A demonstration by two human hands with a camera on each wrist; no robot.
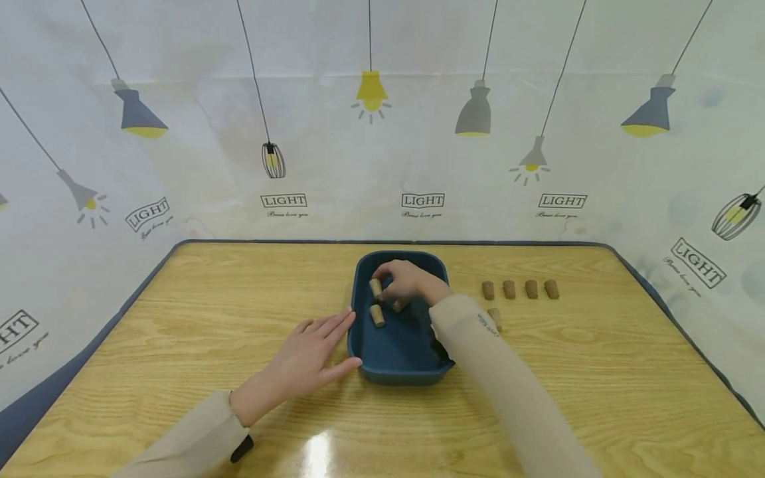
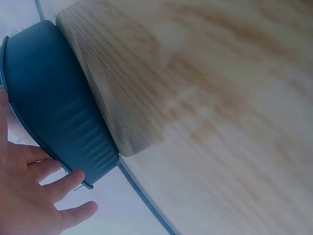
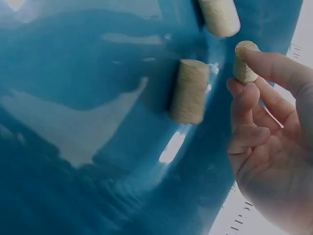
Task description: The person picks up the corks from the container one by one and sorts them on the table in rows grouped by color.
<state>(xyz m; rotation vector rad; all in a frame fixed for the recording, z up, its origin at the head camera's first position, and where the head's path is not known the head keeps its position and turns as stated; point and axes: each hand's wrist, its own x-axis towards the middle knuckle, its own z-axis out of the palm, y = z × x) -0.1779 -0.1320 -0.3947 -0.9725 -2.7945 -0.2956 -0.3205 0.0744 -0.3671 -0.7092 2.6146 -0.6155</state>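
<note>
A deep blue oblong tray stands on the wooden table. Inside it, my right hand pinches a cork stopper between thumb and fingertips. Two more cork stoppers lie in the tray: one cork appears whole in the right wrist view, while another cork is cut by the top edge. My left hand rests at the tray's left side, fingers spread and touching the rim. In the left wrist view, those fingertips lie along the tray's outer edge.
Right of the tray, several cork stoppers stand in a row on the table. Nearer me, one more cork is partly covered by the right sleeve. A lamp-patterned sheet hangs behind and beside the table.
</note>
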